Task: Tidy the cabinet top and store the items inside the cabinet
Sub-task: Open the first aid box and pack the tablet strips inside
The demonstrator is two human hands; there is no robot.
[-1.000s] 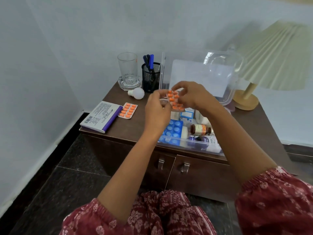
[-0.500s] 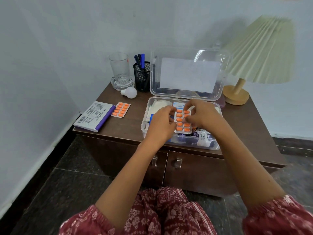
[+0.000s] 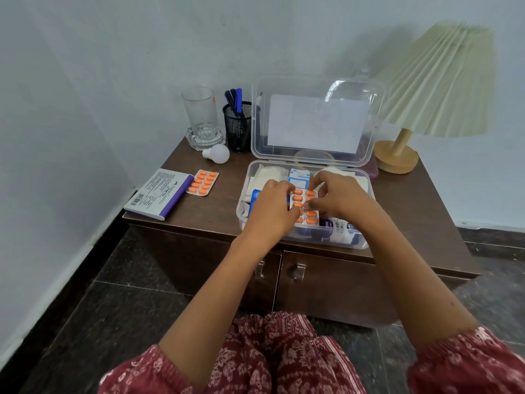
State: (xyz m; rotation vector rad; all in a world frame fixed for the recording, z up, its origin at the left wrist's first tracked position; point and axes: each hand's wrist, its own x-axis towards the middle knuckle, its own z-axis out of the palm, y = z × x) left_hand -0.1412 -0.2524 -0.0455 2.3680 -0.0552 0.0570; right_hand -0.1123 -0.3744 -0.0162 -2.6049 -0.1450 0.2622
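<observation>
A brown cabinet (image 3: 420, 206) was seen set into a corner, with a wall close along its left side and another behind it. Its two doors, each with a small handle, were shut. A clear plastic box (image 3: 301, 237) was placed near the front edge of the top, its lid (image 3: 315, 120) stood upright and open at the back. The right part of the top, in front of a lamp (image 3: 426, 89), was left bare, and a bare strip was left between the box and the things at the left.

Both hands were held low over the open box. An orange pill strip (image 3: 305, 206) was gripped between them: the left hand (image 3: 270, 209) was curled over its left edge, and the right hand (image 3: 338, 194) was pinched on its right and upper edge with thumb and fingertips. The strip was held just above the other packets in the box, among them a blue pill strip (image 3: 255, 196) partly hidden under the left hand.

On the top at the left, well apart from the hands, a second orange pill strip (image 3: 202, 182) was laid just beside a white booklet (image 3: 157, 193) near the front left corner. Behind these, a light bulb (image 3: 217, 153), a drinking glass (image 3: 202, 116) on a glass dish, and a mesh pen holder (image 3: 238, 126) were ranged along the back wall, the holder just beside the lid.
</observation>
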